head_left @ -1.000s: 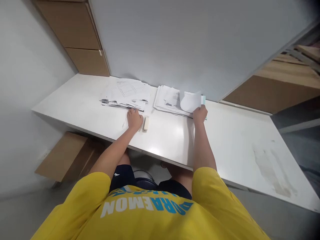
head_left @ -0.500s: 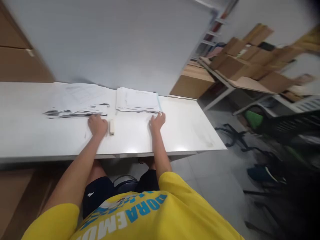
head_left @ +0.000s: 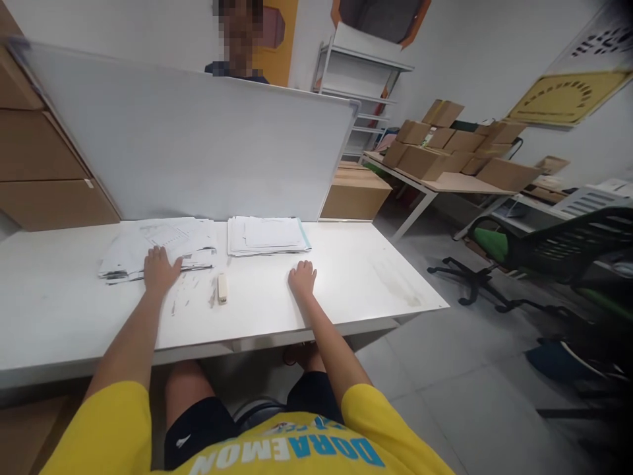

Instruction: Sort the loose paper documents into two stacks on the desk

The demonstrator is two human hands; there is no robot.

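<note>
My left hand [head_left: 161, 270] lies palm down on the front part of a loose, uneven pile of papers [head_left: 182, 231], its fingers and thumb apart. The top sheets of that pile carry faint printed drawings. My right hand [head_left: 302, 278] rests on the white tabletop with nothing visible in it, its fingers loosely bent. Just beyond it is a neater stack of papers [head_left: 270, 234] with a light blue strip along its right edge, not touched by the hand. Between the hands lies a small cream-coloured oblong object [head_left: 222, 289], perhaps a stapler, beside dark smudges.
A whiteboard [head_left: 212, 145] stands upright along the back of the white table [head_left: 346, 284]; a person is behind it. Cardboard boxes [head_left: 44, 145] are stacked at the left, and another box [head_left: 353, 194] sits behind the right end. An office chair [head_left: 558, 244] stands at the right.
My left hand has moved left and forward onto the loose papers, its fingers now spread. My right hand has drawn back from the neater stack. The head view has tilted up, showing the person.
</note>
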